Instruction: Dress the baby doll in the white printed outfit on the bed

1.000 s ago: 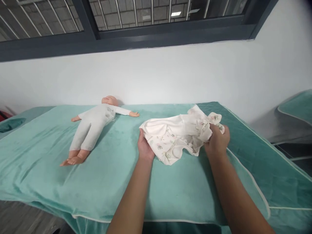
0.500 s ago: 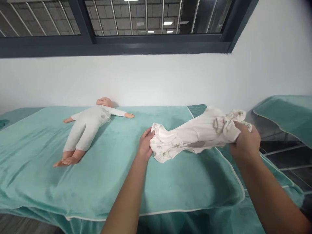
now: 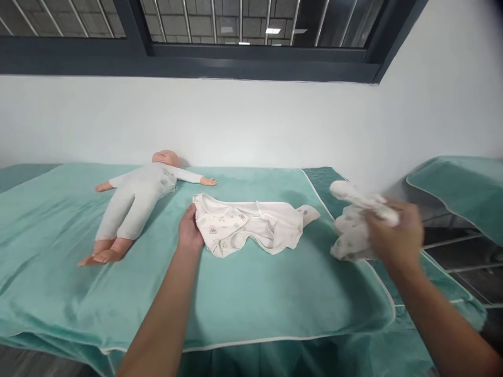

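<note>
A small white printed baby garment (image 3: 271, 222) is stretched sideways over the green blanket, and my left hand (image 3: 191, 228) grips its left end. Off to the right, my right hand (image 3: 396, 230) is closed around a bunched white printed baby garment (image 3: 349, 235), slightly blurred by motion. A gap separates the two pieces of clothing. On the left lies a baby doll (image 3: 141, 196) on its back in a white suit, arms spread and bare feet toward me; neither hand touches it.
The green blanket (image 3: 275, 298) with pale piping covers the bed. Behind it stands a white wall (image 3: 251, 125) below a dark-framed barred window (image 3: 251, 63). At the right, another green cover (image 3: 463, 188) hangs over a metal frame with bars (image 3: 451, 243).
The white clothing, one bundle between my hands before, is now in two separate pieces. My left hand has moved left with one; my right hand holds the other, bunched up.
</note>
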`<action>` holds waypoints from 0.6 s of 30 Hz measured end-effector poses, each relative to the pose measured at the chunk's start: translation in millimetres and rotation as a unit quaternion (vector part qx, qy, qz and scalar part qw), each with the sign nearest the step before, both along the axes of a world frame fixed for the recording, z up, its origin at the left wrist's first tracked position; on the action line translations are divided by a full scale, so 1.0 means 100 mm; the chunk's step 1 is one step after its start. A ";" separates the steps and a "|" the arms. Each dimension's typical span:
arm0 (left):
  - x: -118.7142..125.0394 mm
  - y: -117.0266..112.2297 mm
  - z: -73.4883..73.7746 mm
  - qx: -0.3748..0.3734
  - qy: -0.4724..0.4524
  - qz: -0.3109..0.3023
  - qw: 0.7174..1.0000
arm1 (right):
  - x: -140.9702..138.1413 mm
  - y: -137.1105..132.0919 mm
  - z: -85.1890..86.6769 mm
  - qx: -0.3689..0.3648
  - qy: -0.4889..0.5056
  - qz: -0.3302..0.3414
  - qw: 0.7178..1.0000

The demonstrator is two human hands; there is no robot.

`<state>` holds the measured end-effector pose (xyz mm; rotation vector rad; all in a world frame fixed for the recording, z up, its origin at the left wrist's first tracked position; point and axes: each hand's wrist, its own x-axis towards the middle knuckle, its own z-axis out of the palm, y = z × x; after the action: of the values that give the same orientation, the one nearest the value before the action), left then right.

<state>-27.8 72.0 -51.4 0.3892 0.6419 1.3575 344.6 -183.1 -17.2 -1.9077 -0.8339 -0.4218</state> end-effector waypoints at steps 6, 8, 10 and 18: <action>0.03 -0.03 -0.03 0.031 -0.006 -0.016 0.999 | -0.04 0.01 -0.48 -0.242 -0.040 0.173 0.954; 0.03 -0.02 -0.04 0.024 -0.004 -0.015 1.000 | 0.00 0.00 -0.53 -0.256 -0.059 0.147 0.954; 0.03 -0.03 -0.04 0.016 -0.007 -0.022 1.000 | 0.02 0.00 -0.53 -0.278 -0.081 0.133 0.948; 0.03 -0.05 0.01 -0.017 -0.045 -0.065 0.997 | 0.25 0.02 -0.35 -0.331 -0.205 0.160 0.907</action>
<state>-24.5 67.5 -50.0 0.3335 0.5551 1.2317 369.7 -181.4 -52.6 -2.2608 -1.7143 -0.3663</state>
